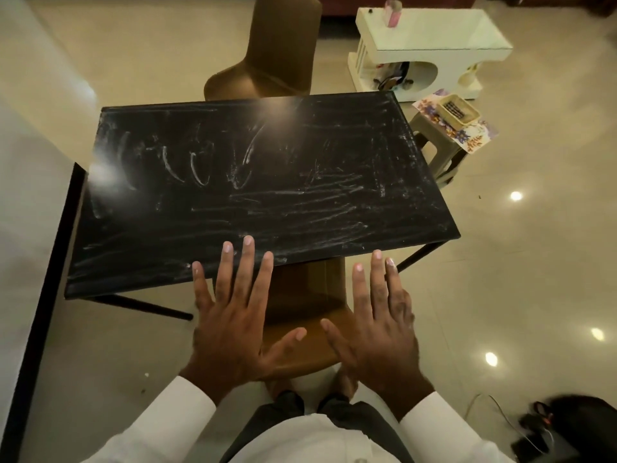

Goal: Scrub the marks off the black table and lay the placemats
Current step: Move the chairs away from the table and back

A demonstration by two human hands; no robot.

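Note:
The black table [253,182] stands in front of me, its top smeared with white chalky marks, curved strokes at the left and streaks at the right. My left hand [233,315] is held flat, fingers spread, over the table's near edge and holds nothing. My right hand [380,322] hovers the same way just off the near right corner, empty too. Floral placemats [474,135] lie on a small stool [440,152] to the right of the table, under a woven basket [457,110].
A brown chair [277,58] stands beyond the far edge and another brown chair [310,309] sits tucked under the near edge. A white low table [430,45] stands at the back right. Cables and dark gear [541,426] lie on the floor at the lower right.

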